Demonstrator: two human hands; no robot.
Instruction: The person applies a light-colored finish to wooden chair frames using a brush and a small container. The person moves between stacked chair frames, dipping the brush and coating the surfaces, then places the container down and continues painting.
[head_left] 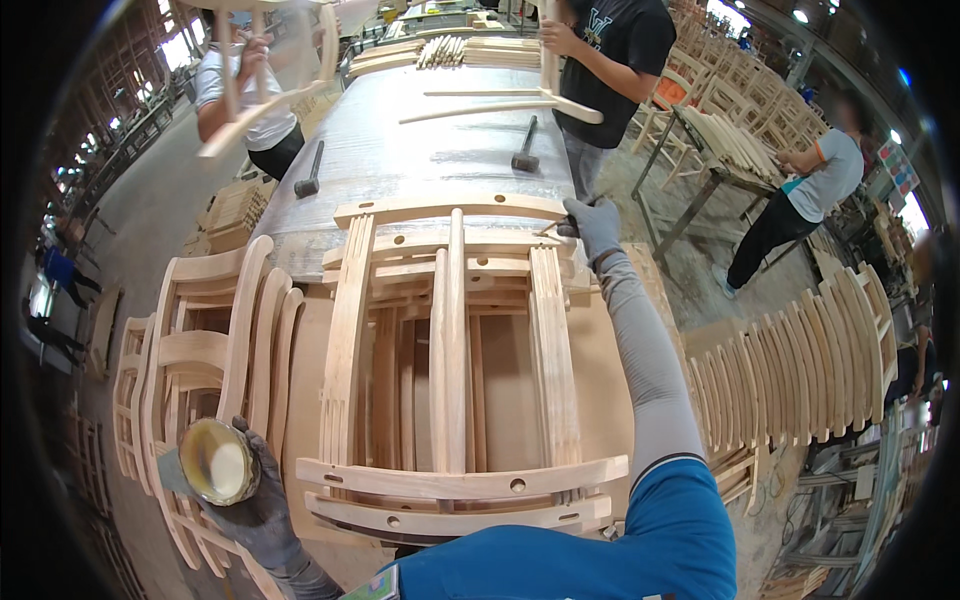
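My left hand (262,490), in a grey glove, is wrapped round a round open container (218,462) with cream-coloured, glue-like stuff inside. In a grey glove too, my right hand (597,228) is closed on a thin stick (549,228), whose tip is at the far right end of a wooden chair frame. Its working end is too small to make out. Before me lie several stacked pale wooden frames: a curved far rail (450,207), a curved near rail (460,482), side posts (350,340) and slim middle spindles (457,350). Brown board (605,400) shows beneath the stack.
Two mallets (310,170) (525,145) lie on the film-covered table (400,150) ahead. Two people handle chair parts at its far sides; another stands at a table (690,150) on the right. Assembled chair frames (200,350) lean at left, curved wooden parts (800,370) stand in a row at right.
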